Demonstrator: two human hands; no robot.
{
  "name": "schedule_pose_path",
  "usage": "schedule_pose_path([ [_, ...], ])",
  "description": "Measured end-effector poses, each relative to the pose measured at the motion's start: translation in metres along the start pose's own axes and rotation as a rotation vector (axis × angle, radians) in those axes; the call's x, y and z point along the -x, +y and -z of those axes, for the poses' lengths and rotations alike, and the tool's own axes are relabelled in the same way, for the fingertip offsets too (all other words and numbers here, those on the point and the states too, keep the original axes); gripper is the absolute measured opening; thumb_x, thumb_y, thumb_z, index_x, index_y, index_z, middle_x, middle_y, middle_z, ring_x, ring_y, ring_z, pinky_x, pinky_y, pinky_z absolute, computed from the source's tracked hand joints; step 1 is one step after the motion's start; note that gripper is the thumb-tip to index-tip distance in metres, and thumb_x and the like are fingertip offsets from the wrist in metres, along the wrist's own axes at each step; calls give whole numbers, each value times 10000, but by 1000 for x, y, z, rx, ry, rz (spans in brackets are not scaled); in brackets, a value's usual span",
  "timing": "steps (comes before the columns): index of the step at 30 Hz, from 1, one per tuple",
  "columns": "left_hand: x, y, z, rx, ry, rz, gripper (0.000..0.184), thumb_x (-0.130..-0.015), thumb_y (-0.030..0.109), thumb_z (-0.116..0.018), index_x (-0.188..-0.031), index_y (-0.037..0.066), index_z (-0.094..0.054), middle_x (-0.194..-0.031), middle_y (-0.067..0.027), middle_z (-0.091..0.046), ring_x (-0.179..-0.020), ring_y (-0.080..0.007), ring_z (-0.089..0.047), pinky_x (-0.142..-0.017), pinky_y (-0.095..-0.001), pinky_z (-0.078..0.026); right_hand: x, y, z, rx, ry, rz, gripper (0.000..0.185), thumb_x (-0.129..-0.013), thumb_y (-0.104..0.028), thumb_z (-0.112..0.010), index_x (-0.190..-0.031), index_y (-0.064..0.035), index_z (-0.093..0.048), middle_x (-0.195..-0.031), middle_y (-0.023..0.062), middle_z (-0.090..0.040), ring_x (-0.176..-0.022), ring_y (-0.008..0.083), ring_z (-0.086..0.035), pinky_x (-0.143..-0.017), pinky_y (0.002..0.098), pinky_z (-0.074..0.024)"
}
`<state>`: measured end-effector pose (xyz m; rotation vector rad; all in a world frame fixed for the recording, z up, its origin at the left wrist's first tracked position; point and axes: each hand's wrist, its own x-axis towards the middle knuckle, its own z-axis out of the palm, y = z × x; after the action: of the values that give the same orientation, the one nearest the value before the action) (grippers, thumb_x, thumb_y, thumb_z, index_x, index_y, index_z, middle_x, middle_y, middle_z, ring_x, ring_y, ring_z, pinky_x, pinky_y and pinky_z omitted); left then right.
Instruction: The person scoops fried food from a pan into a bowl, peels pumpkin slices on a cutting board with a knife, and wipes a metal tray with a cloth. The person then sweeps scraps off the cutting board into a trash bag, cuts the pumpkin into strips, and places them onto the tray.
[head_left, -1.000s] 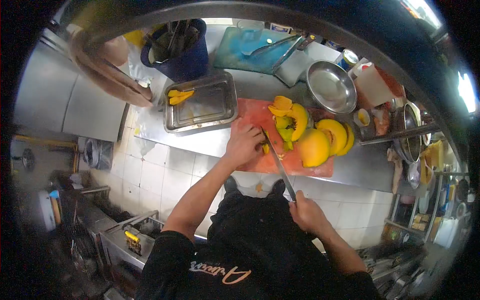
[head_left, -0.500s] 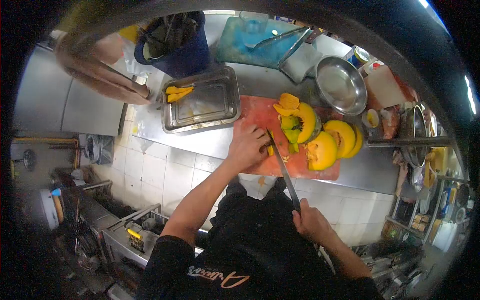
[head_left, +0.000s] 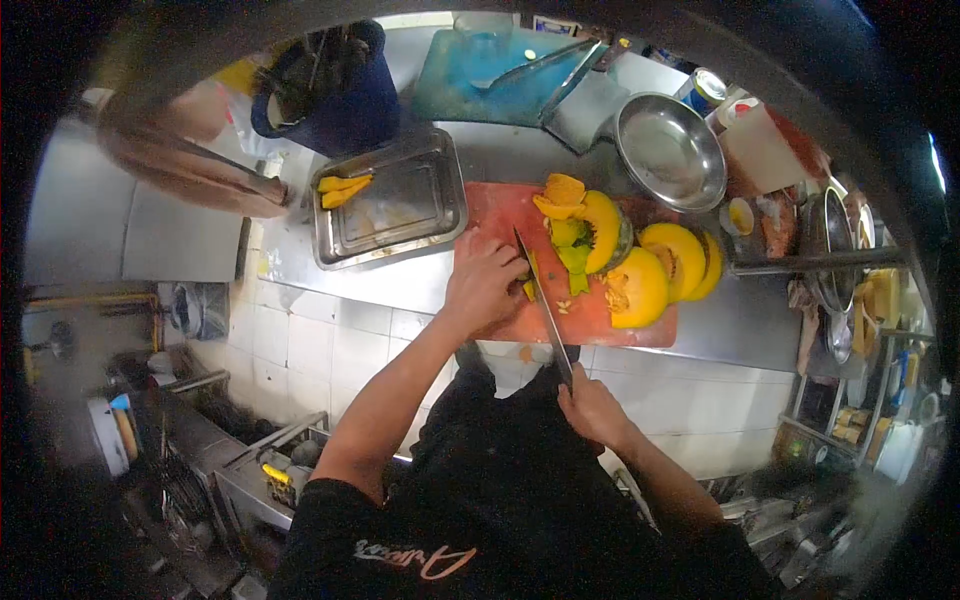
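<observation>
My right hand [head_left: 597, 405] grips the handle of a long kitchen knife [head_left: 546, 312], its blade pointing away from me across the red cutting board [head_left: 630, 335]. Against the blade's left side, my left hand [head_left: 485, 285] presses down with curled fingers on a small pumpkin piece [head_left: 529, 290], mostly hidden under them. Right of the knife lie green peelings [head_left: 572, 250], some seeds and a scooped orange piece [head_left: 563, 190]. Beyond these rest a pumpkin wedge [head_left: 603, 232] and a large cut pumpkin chunk [head_left: 638, 288], with more pumpkin slices [head_left: 675, 262] at the board's right edge.
A metal tray [head_left: 455, 200] at the left holds a few pumpkin strips [head_left: 343, 190]. Behind it stands a blue bucket [head_left: 350, 110]. A blue cutting board [head_left: 440, 90] with a cleaver [head_left: 580, 110] and a steel bowl [head_left: 670, 150] are at the back. Another person's arm [head_left: 190, 165] is at far left.
My right hand and the knife have moved forward and left, the blade tip reaching farther over the board beside my left fingers. My left hand stays on the pumpkin piece. The view shifted slightly.
</observation>
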<state>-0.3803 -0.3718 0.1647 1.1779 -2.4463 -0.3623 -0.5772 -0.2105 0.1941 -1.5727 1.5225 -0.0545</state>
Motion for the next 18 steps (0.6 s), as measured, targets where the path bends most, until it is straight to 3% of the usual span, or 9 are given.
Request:
schedule_pose_path([
  [3, 1, 1, 0, -52, 18, -7, 190, -661, 176, -636, -848, 150, -650, -846, -15, -571, -944, -203, -539, -1034, -537, -244, 8, -8, 31, -417, -139, -105, 282, -910, -201, -487, -1069, 27, -436, -648, 147, -559, -507, 250, -591, -457, 391, -491],
  [6, 2, -1, -1, -103, -16, -38, 193, -665, 189, -630, -854, 161, -653, -853, -10, -579, -952, -198, -540, -1037, -543, -242, 9, 29, 42, -813, -278, -99, 258, -910, -224, -502, -1039, -3, -473, -644, 78, -523, -473, 155, -537, -443, 320, -484],
  [7, 2, -1, -2, -121, 2, -49, 195, -666, 196, -632, -857, 162, -652, -853, -9, -580, -956, -196, -541, -1039, -543, -239, 10, 35, 41, -758, -260, -108, 251, -916, -229, -492, -1054, -20, -467, -666, 80, -532, -466, 145, -539, -431, 306, -479],
  [10, 5, 2, -2, -151, 24, -68, 208, -669, 218, -637, -869, 163, -649, -858, -5, -585, -967, -191, -543, -1045, -542, -232, 21, 34, 31, -316, 10, 78, 265, -910, -232, -486, -1054, -11, -463, -713, 147, -579, -508, 256, -592, -483, 389, -501],
  [11, 6, 2, -1, -150, 17, -71, 214, -670, 226, -640, -875, 162, -648, -862, -5, -586, -970, -191, -543, -1044, -543, -231, 23, 29, 28, -111, 52, 60, 289, -897, -236, -486, -1053, 5, -451, -801, 247, -606, -663, 410, -612, -622, 505, -494],
  [14, 7, -1, -2, -173, -5, -86, 246, -666, 252, -658, -894, 159, -645, -876, -3, -590, -982, -189, -544, -1044, -543, -230, 38, 7, 36, -36, 44, -3, 301, -888, -238, -486, -1051, 10, -440, -879, 322, -585, -820, 493, -564, -753, 566, -437],
  [18, 8, -1, -3, -209, 56, -111, 268, -651, 252, -681, -899, 160, -644, -891, -3, -592, -987, -191, -543, -1043, -540, -232, 51, -5, 36, 10, 70, -10, 280, -898, -234, -510, -1026, 8, -452, -792, 295, -604, -774, 485, -577, -699, 544, -445],
])
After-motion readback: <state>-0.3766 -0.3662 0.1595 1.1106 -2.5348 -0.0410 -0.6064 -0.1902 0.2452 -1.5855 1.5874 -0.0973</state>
